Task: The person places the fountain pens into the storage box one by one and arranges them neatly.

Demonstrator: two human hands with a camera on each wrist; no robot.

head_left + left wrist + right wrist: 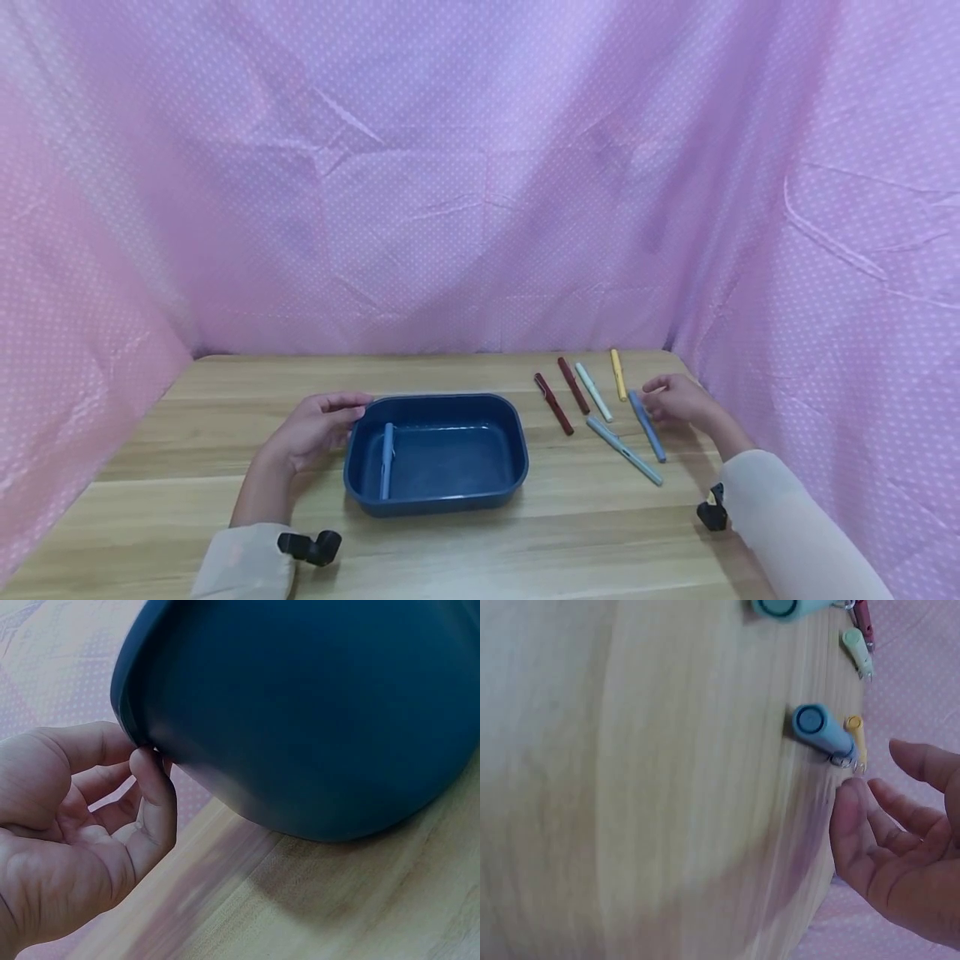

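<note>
My left hand (321, 425) pinches the upper left corner of a dark blue rectangular tray (450, 505) between thumb and fingers; the left wrist view shows the tray's outer wall (315, 720) close up. A blue pen (387, 462) lies lengthwise at the tray's left side. Over at the right, my right hand (675, 400), fingers loosely bent and holding nothing, is beside the far end of another blue pen (647, 427). In the right wrist view a small gap shows between the fingertips (849, 796) and that blue pen (821, 729).
Left of that pen lie a yellow pen (618, 375), a pale mint pen (593, 392), a grey-blue pen (624, 450) and two dark red pens, one nearer the tray (553, 404) and one farther back (573, 386). Pink dotted cloth (480, 250) hangs behind the wooden table (570, 533).
</note>
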